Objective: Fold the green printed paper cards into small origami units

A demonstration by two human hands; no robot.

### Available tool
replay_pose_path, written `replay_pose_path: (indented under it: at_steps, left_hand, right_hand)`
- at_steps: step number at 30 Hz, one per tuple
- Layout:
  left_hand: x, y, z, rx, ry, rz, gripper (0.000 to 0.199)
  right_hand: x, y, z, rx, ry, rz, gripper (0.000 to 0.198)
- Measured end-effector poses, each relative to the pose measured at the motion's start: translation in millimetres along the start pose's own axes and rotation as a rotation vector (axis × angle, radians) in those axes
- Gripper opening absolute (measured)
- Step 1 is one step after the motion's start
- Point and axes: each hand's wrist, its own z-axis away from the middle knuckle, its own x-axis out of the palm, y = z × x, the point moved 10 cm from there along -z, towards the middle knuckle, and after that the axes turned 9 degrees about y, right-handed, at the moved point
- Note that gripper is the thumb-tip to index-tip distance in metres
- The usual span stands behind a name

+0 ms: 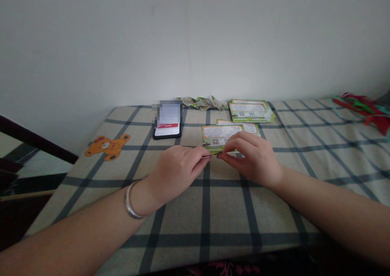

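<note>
My left hand point(178, 168) is closed in a pinch on a thin flat piece, maybe paper or card, point(211, 156) seen almost edge-on. The thumb and index finger of my right hand point(256, 158) pinch its other end, with the remaining fingers curled. Most of this piece is hidden by the fingers. Just behind the hands lies a green-and-white printed card point(213, 134) with a square code, partly overlapping another such card point(251, 127). My right hand covers part of the front card.
A phone point(167, 135) lies behind my left hand. Crumpled green printed pieces point(204, 103) and a stack of cards point(251, 111) sit by the wall. An orange bear cutout point(108, 146) is on the left, red and green fabric point(370, 111) on the right, all on a checked tablecloth point(225, 215).
</note>
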Motion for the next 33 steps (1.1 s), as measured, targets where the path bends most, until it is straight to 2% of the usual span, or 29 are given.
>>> replay_pose_path:
  at_steps: [4,8,15,18,23,27,33]
  left_hand:
    - [-1,1,-1,0.014,0.009,-0.004,0.013]
    - [0,3,-1,0.035,0.004,-0.003,0.015]
    - [2,5,-1,0.045,-0.016,0.025,0.019]
    - [4,5,-2,0.041,-0.025,0.026,0.019]
    - [4,-4,-3,-0.047,-0.041,0.032,0.014]
    - [3,-16,-4,-0.129,-0.049,0.009,0.019]
    - [5,-24,-2,-0.182,-0.070,0.026,0.019]
  right_hand:
    - [8,10,0,0.130,-0.050,-0.097,0.017]
    - [15,5,0,0.115,-0.107,-0.177,0.011]
    - [20,-7,1,0.044,-0.175,-0.227,0.013]
    - [23,-8,2,0.064,-0.214,-0.236,0.012]
    - [21,1,1,0.143,-0.206,-0.274,0.008]
    - [20,13,3,0.230,-0.175,-0.345,0.007]
    - [22,26,7,0.324,-0.156,-0.389,0.007]
